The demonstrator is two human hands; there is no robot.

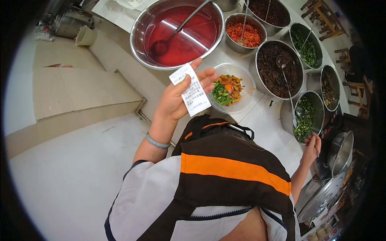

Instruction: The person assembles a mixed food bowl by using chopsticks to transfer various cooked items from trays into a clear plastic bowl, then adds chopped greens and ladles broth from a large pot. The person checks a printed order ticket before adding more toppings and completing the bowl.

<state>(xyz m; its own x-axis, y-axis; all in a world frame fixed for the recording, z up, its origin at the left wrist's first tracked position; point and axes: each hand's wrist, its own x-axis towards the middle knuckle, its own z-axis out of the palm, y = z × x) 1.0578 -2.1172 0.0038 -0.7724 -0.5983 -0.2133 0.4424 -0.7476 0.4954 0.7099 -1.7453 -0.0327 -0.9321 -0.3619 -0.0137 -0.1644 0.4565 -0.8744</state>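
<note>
My left hand [177, 94] is raised in front of me, its thumb pressing a white printed paper slip [193, 92] against the fingers. Just to the right of the slip, a clear round plastic bowl [248, 100] holds chopped greens and yellow-orange pieces. At the far right, my right hand [313, 145] closes around the thin handle of a metal spoon [300, 111]. The spoon's bowl rests in chopped green onions inside a steel pot [317, 103]. Part of the fingers of this hand is hard to make out.
A wide steel basin [136, 42] of red liquid with a ladle [161, 47] stands at the back. Beside it are steel pots of chopped red chili [243, 34], dark shredded food [273, 66] and leafy greens [307, 48]. An empty-looking steel pot [341, 150] sits at the right.
</note>
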